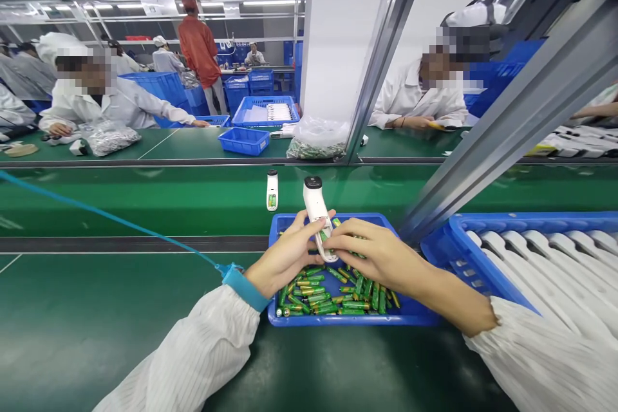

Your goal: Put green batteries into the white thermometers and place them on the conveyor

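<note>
My left hand is wrapped round a white handheld device with a black end, tilted, its battery compartment facing me. The fingers of my right hand are pinched together at that compartment, on a green battery that is partly hidden by the fingertips. Both hands are over a blue tray in which many loose green-and-gold batteries lie. Beyond the tray, a second white device lies on the green belt, with green batteries showing in its compartment.
A blue crate of white casings stands at the right. A slanted metal post rises between tray and crate. From my left wristband, a blue cord runs left. Across the belt, co-workers sit near bags and a small blue bin.
</note>
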`<control>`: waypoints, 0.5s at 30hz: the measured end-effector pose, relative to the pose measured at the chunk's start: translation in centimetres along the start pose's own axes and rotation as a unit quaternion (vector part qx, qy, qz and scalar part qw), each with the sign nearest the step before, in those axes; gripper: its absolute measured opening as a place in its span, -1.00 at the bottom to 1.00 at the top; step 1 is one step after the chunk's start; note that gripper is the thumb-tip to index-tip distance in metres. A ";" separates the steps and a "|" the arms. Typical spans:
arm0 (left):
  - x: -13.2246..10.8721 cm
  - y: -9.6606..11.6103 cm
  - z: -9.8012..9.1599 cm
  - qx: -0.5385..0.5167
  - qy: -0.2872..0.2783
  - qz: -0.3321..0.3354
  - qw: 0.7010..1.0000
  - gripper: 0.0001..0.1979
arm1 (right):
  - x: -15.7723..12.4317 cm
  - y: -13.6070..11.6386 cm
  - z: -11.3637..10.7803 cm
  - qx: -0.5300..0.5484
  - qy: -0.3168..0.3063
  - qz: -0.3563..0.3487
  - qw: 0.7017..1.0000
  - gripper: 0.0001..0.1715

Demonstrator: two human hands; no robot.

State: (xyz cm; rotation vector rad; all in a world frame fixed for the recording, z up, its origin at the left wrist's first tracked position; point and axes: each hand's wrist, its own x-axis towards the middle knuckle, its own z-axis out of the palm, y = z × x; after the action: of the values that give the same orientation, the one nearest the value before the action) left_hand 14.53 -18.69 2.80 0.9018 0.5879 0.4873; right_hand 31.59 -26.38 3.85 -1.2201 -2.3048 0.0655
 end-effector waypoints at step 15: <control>-0.5 -0.9 0.0 0.030 -0.051 -0.011 0.998 -0.18 | -0.2 -0.1 -2.0 0.083 -0.096 0.075 0.989 -0.67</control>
State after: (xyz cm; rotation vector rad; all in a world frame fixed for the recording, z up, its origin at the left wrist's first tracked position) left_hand 14.32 -19.50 2.22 0.9716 0.5203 0.4032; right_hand 32.50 -26.96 5.49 -1.3474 -2.3098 0.4364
